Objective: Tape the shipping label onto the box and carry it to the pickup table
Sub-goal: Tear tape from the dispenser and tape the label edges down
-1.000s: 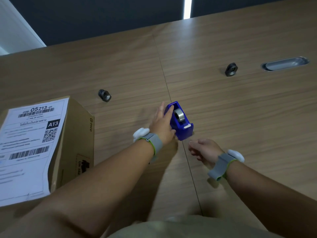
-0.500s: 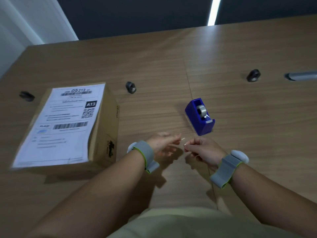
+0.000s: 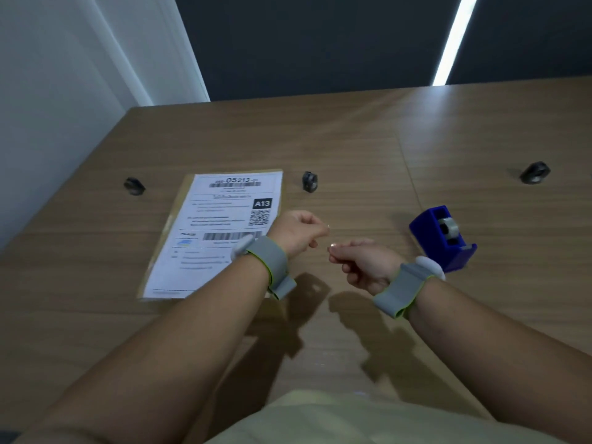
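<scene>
Over the wooden table (image 3: 352, 139), left hand (image 3: 296, 230) and right hand (image 3: 362, 261) pinch a faint tape strip (image 3: 331, 235).

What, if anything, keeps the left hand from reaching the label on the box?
Probably nothing, so yes. The left hand hovers at the right edge of the label on the box, with nothing between them. It and the right hand seem to pinch a barely visible tape strip.

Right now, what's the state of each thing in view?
shipping label: flat on the box top, no tape visible on it
box: on the table, under the label
tape dispenser: upright, roll loaded, no hand on it
left hand: pinching what looks like a clear tape strip
right hand: pinching its other end
</scene>
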A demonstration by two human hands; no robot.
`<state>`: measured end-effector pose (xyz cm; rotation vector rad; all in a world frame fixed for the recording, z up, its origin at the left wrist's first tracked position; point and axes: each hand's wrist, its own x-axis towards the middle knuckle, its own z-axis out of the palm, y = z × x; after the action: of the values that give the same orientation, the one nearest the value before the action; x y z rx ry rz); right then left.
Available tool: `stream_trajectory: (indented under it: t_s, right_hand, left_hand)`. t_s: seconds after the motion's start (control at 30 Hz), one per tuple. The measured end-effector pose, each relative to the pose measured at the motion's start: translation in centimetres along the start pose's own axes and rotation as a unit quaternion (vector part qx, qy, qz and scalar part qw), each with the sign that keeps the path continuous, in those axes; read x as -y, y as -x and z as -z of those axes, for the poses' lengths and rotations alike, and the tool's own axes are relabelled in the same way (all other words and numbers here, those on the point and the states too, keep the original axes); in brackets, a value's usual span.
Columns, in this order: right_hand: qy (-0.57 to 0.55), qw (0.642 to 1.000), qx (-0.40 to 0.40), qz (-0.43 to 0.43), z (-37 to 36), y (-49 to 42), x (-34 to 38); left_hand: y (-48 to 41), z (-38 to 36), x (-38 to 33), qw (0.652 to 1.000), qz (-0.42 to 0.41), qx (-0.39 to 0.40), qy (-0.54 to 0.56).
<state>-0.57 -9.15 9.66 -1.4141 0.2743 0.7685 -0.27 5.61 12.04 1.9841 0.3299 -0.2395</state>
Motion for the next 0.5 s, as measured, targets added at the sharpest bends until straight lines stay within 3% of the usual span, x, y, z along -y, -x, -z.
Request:
stream_trajectory:
  t_s: [0.13,0.3,0.5]
  right_hand:
    - [-0.030,1.000,-0.002,-0.003,-4.6,-1.8,0.9]
    - [0.009,0.999,-0.036,-0.006,-7.5,-4.2,0.7]
    - [0.049,0.996,-0.080,0.004,-8.5,-6.5,1.3]
  left_hand:
    - [-0.8,4.6,1.5,1.000,-0.020,0.002,0.014]
    - [-2.4,6.5,5.1,0.995,-0.052,0.000,0.086]
    - [-4.9,7.4,5.8,0.995,-0.071,-0.016,0.063]
